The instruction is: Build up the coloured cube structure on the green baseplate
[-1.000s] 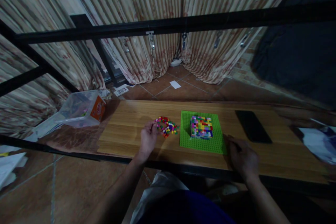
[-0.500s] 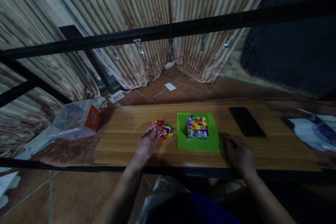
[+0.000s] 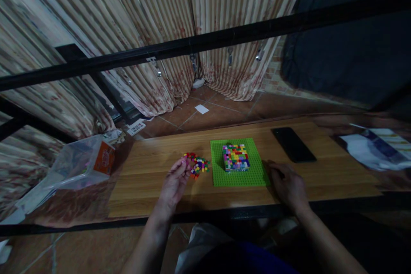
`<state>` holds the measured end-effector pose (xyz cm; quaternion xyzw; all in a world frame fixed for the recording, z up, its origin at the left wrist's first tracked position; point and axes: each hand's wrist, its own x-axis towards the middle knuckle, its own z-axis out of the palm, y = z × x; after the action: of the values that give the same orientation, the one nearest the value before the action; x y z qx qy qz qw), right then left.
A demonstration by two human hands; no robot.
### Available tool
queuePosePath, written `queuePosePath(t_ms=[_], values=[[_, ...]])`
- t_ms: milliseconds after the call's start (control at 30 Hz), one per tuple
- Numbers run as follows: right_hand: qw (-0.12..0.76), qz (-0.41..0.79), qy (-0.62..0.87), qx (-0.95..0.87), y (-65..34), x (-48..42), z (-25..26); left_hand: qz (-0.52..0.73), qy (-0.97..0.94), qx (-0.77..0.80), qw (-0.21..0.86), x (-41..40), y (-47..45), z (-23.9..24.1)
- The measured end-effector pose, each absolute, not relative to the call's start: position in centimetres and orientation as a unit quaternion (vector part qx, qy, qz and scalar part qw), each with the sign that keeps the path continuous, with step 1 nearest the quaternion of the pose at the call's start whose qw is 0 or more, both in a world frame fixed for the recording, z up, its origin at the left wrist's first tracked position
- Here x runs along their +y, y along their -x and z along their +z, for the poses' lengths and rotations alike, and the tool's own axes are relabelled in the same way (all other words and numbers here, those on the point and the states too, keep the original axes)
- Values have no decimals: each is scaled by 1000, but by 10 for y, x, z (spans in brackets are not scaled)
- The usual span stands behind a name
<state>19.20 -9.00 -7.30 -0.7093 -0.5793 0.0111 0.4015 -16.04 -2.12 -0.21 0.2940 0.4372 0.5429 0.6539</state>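
Observation:
My left hand (image 3: 175, 180) is closed in a pinch at the left edge of a pile of small coloured toy bricks (image 3: 200, 165). A tiny pink brick (image 3: 184, 160) shows at its fingertips. To the right of the pile lies a green studded baseplate (image 3: 237, 179). A squarish block built of many-coloured bricks (image 3: 236, 156) stands on it. My right hand (image 3: 289, 185) rests on the table with curled fingers, its fingertips at the baseplate's right edge. Whatever those fingers may hold is hidden.
The wooden table (image 3: 144, 180) carries a black phone-like slab (image 3: 293, 144) at the right. Beyond its left end stands a clear plastic box (image 3: 75, 162) with an orange label. White and purple packaging (image 3: 375, 147) lies past the right end. A black rail (image 3: 212, 40) crosses before striped curtains.
The whole view has tilted and shifted a little. My left hand stays in its pinch by the loose bricks, and my right hand remains at the baseplate's edge. The brick block looks the same.

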Motion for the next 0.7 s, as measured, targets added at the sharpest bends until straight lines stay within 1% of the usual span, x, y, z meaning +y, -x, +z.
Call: queuePosePath(t_ms=[200, 400, 533, 700], values=[[402, 15, 712, -576, -193, -90, -75, 540, -307, 481, 619, -18, 161, -5], [406, 12, 709, -576, -192, -90, -74, 546, -384, 542, 510, -11, 157, -18], [404, 10, 709, -578, -192, -89, -74, 530, -415, 560, 484, -8, 154, -22], [413, 13, 704, -578, -192, -89, -76, 510, -452, 556, 476, -7, 149, -21]])
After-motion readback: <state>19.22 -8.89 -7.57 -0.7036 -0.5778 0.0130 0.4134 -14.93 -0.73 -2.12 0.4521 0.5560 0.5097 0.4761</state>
